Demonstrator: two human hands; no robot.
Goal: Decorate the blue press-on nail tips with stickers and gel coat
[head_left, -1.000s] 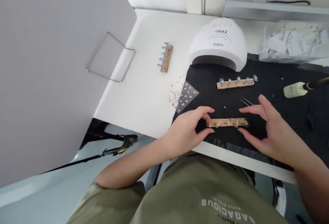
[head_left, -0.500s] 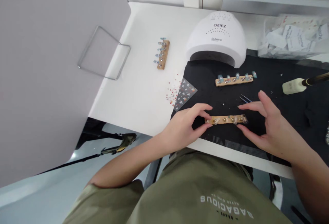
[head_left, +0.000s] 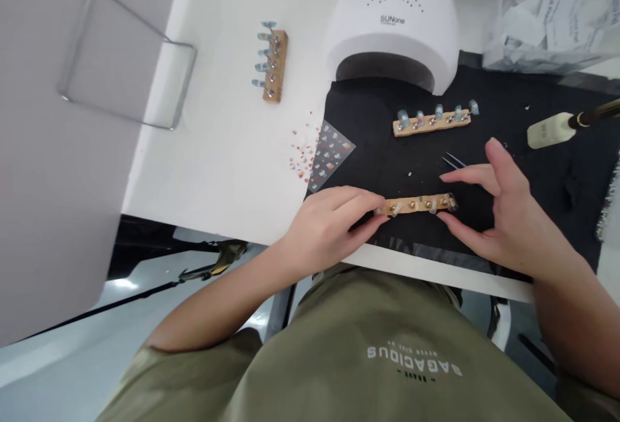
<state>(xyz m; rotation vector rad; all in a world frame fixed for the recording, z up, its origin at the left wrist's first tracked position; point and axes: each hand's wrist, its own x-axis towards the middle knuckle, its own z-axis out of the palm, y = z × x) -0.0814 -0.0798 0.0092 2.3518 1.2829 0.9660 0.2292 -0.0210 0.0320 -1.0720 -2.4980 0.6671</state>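
Note:
A wooden nail-tip stand (head_left: 420, 205) with metal posts and clear, pale nail tips lies on the black cloth near the table's front edge. My left hand (head_left: 325, 225) pinches its left end between thumb and fingers, hiding that tip. At the other end, my right hand (head_left: 508, 215) is open, thumb and index finger spread around the end; whether the thumb touches it I cannot tell. Just beyond the right index fingertip lie tweezers (head_left: 453, 161). Farther back on the cloth is a second stand (head_left: 431, 125) with bluish decorated nail tips.
A white nail lamp (head_left: 394, 18) stands behind the second stand. To the left are a third stand (head_left: 276, 66) with blue tips and a sticker sheet (head_left: 333, 156). A polish bottle (head_left: 550, 131) and a clear box of packets (head_left: 513, 60) are at right. A wire frame (head_left: 128, 115) juts from the partition.
The whole view has shifted closer to the table. My left fingers have closed further around the stand's left end; my right hand keeps nearly the same open pose.

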